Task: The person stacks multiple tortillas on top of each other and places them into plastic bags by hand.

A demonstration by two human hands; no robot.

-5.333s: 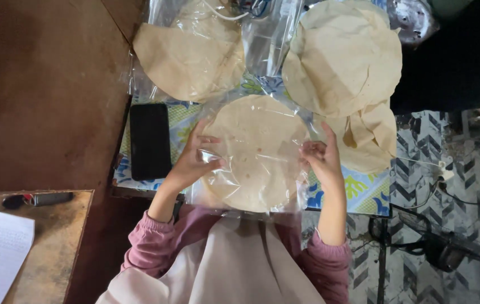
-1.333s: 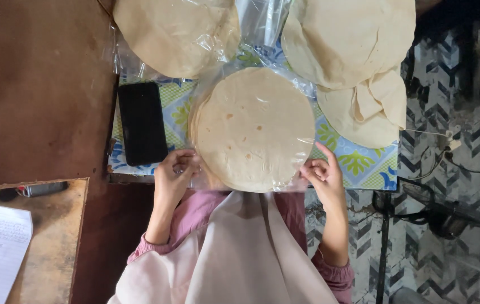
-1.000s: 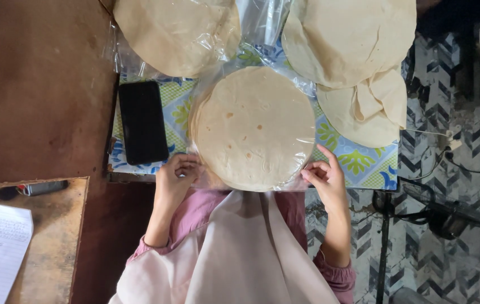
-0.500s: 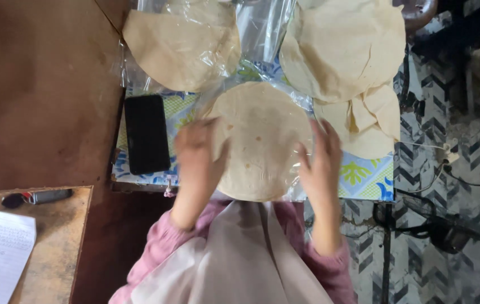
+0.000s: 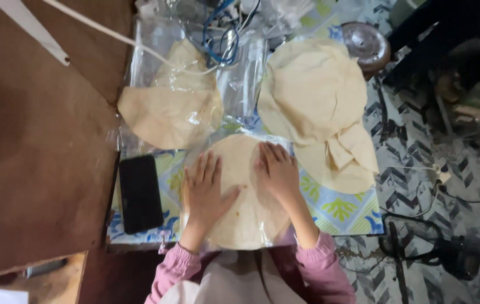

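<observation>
Flatbread (image 5: 240,219) in its clear bag lies on the patterned mat (image 5: 341,208), nearest the person; an unbagged pile (image 5: 313,95) waits behind, another bagged round (image 5: 172,112) beside; left hand (image 5: 205,194) and right hand (image 5: 276,171) press flat, fingers spread, grasping nothing.

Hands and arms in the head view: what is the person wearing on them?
Both hands are bare, with no gloves, and no rings or watch that I can make out. The left hand and right hand come out of long pink sleeves with gathered cuffs at the wrists. A pale cloth, apron-like, covers the lap between the arms.
</observation>
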